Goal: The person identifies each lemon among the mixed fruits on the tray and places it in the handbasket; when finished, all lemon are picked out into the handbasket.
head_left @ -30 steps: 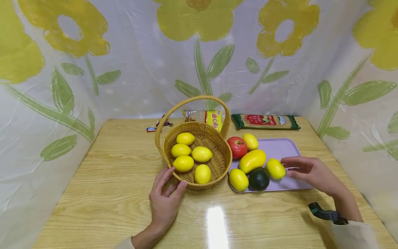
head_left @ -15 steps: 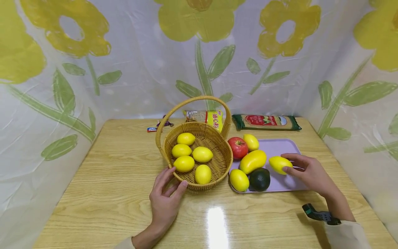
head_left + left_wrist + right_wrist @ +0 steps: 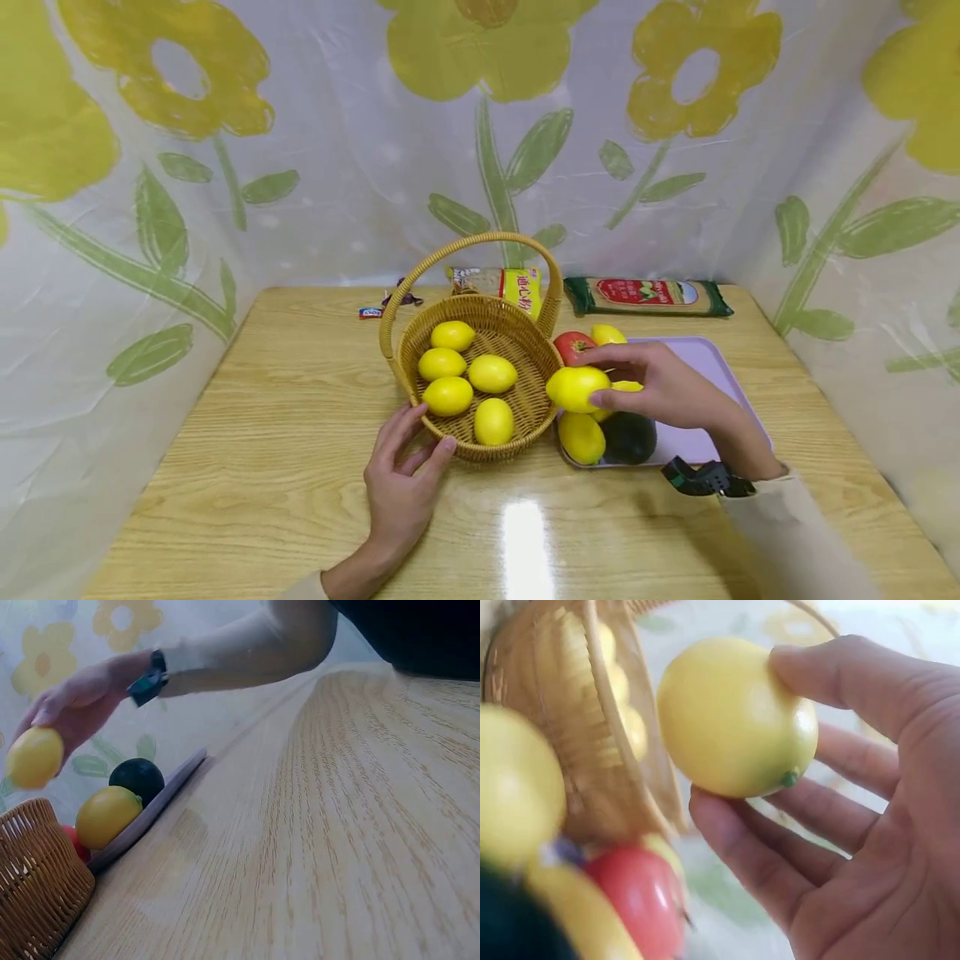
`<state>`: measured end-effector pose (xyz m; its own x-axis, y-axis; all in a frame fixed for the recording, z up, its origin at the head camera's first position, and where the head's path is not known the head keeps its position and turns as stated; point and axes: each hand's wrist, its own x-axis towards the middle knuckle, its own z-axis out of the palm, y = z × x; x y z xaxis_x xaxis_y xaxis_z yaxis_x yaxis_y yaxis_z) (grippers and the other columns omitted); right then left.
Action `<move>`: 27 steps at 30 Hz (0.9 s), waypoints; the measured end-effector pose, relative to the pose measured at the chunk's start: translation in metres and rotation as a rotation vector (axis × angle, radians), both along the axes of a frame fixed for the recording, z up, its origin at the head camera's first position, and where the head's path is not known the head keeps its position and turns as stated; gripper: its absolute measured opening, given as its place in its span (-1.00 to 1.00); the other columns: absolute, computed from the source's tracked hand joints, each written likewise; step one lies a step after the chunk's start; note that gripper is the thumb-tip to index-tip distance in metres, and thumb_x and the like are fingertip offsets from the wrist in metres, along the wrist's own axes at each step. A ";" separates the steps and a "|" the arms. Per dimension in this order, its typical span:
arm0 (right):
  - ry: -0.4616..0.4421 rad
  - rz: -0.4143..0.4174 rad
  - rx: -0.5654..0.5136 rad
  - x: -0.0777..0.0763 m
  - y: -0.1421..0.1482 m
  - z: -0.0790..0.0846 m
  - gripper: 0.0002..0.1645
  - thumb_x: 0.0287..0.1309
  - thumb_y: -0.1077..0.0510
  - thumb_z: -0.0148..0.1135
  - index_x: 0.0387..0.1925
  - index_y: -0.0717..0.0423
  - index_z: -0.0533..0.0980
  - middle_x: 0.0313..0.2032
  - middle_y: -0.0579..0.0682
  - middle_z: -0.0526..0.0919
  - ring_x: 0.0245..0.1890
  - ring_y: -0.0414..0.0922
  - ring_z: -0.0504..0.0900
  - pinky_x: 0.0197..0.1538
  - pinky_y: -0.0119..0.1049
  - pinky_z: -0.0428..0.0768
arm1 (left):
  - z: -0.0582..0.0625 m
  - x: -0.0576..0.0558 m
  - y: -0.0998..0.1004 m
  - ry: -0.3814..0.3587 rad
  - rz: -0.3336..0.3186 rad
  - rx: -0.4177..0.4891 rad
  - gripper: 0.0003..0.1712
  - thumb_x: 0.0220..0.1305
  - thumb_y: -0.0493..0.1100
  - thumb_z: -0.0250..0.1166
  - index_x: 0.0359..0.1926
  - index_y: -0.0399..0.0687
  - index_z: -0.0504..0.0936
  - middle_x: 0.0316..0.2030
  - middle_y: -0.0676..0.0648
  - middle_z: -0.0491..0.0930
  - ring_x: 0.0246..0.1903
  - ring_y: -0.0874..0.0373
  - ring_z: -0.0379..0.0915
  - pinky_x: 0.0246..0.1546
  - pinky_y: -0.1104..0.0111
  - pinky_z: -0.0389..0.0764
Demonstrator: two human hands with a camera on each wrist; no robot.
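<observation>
My right hand (image 3: pixel 667 387) holds a yellow lemon (image 3: pixel 579 389) between thumb and fingertips, raised at the wicker basket's right rim. The right wrist view shows the lemon's green stem end (image 3: pixel 790 778) toward the palm. My left hand (image 3: pixel 401 483) touches the front left rim of the basket (image 3: pixel 525 343), fingers and thumb spread along it. Several lemons (image 3: pixel 493 421) lie inside. Beneath the right hand, the purple tray (image 3: pixel 705 358) bears a lemon (image 3: pixel 581 438), a dark green avocado (image 3: pixel 632 439) and a mostly hidden, long yellow fruit (image 3: pixel 627 387). A red fruit (image 3: pixel 573 345) is partly covered.
Another lemon (image 3: pixel 607 334) sits at the tray's back left. Behind stand a yellow food packet (image 3: pixel 521 289) and a long green-ended packet (image 3: pixel 648 297). Small wrapped sweets (image 3: pixel 370 312) lie back left. The basket's tall handle (image 3: pixel 480 239) arches over its opening.
My right hand took the lemon from the tray's middle, lifted it and carried it left to the basket's edge. My left hand has stayed at the rim.
</observation>
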<state>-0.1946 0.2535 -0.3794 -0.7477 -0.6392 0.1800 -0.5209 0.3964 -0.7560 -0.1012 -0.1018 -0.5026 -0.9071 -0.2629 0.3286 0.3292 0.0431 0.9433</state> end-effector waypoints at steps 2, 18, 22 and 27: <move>-0.015 0.051 0.034 -0.005 -0.019 -0.002 -0.49 0.43 0.13 0.50 0.35 -0.07 0.66 0.20 -0.11 0.78 -0.05 -0.19 0.79 0.08 -0.26 0.88 | 0.000 0.001 0.000 -0.005 -0.003 0.001 -0.37 0.32 -0.42 0.55 0.39 -0.27 0.64 0.49 -0.23 0.42 0.37 -0.27 0.53 0.22 0.18 0.82; 0.014 0.242 0.224 -0.014 -0.113 -0.017 -0.58 0.42 0.09 0.51 0.25 -0.01 0.72 0.18 -0.14 0.80 0.12 -0.19 0.74 0.27 -0.08 0.83 | -0.001 0.002 -0.001 -0.014 -0.026 0.011 -0.37 0.35 -0.41 0.52 0.41 -0.25 0.63 0.53 -0.28 0.37 0.39 -0.34 0.48 0.25 0.18 0.80; -0.018 0.223 0.100 -0.017 -0.109 -0.017 -0.51 0.43 0.06 0.51 0.32 0.03 0.69 0.24 -0.07 0.79 0.27 -0.04 0.75 0.38 -0.01 0.78 | -0.001 0.000 -0.002 -0.007 -0.033 0.013 -0.37 0.35 -0.42 0.52 0.41 -0.18 0.64 0.53 -0.33 0.36 0.40 -0.34 0.48 0.25 0.17 0.80; -0.049 0.140 -0.036 -0.027 -0.074 0.000 -0.52 0.43 0.11 0.51 0.32 0.07 0.69 0.23 -0.04 0.80 0.26 -0.05 0.76 0.34 -0.18 0.80 | -0.001 -0.001 -0.002 -0.003 -0.032 0.015 -0.37 0.34 -0.43 0.52 0.39 -0.04 0.67 0.52 -0.26 0.38 0.40 -0.38 0.47 0.24 0.22 0.81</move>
<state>-0.2219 0.1794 -0.3798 -0.6604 -0.7313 0.1706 -0.5314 0.2946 -0.7943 -0.1024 -0.1039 -0.5040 -0.9162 -0.2388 0.3218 0.3271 0.0185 0.9448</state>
